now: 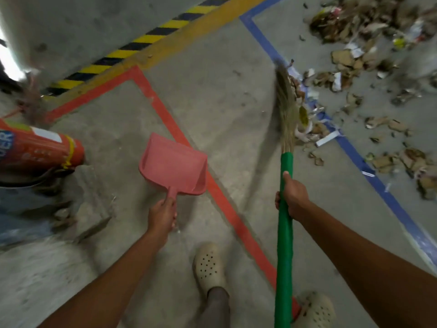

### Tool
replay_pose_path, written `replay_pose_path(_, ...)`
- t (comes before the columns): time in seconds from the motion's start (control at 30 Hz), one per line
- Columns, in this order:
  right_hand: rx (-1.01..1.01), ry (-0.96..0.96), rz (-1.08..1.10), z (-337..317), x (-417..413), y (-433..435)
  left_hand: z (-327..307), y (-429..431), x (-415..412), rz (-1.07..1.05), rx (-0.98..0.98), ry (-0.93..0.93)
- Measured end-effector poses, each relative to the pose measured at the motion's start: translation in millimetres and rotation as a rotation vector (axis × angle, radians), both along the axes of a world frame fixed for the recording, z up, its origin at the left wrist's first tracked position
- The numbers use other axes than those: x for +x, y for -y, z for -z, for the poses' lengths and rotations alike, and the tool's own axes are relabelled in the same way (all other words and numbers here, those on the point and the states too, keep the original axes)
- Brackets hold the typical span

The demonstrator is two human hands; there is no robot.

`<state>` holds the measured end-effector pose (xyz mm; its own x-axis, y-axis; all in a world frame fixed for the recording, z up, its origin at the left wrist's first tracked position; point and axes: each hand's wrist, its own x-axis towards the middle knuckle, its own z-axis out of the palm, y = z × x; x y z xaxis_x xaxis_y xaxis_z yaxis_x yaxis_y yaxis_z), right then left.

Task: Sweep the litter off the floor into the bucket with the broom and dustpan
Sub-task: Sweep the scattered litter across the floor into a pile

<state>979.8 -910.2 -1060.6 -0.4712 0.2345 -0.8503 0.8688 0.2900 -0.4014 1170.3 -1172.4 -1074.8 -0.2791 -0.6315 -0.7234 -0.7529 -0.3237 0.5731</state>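
My left hand (162,215) grips the handle of a pink dustpan (173,163), which is held above the floor with its mouth pointing away from me. My right hand (293,197) grips the green handle of a broom (285,245). Its straw bristles (287,105) reach the near edge of the litter (369,74), a spread of torn cardboard, paper and scraps across the floor at the upper right. A grey bucket (16,200) with cardboard pieces in it stands at the left edge, partly cut off.
An orange sack (37,147) lies over the bucket at the left. Red (175,129), blue (354,152) and yellow-black (132,43) lines mark the concrete floor. A wall rises at the upper left. My feet in beige clogs (209,266) stand at the bottom.
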Motion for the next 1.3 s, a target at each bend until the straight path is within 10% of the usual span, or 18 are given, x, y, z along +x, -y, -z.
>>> replay_pose_path(0.7, 0.175, 0.049, -0.803, -39.0, 135.2, -285.6, -50.3, -221.1, -25.4, 0.295, -0.056, 0.162)
replay_pose_path(1.1, 0.162, 0.037, -0.170, -40.9, 28.0, -360.5, -54.7, -289.8, -77.3, 0.338, -0.046, 0.101)
replay_pose_path(1.3, 0.228, -0.074, -0.223, -81.1, 2.4, -376.0, -79.4, -315.3, -122.0, 0.303, -0.023, 0.012)
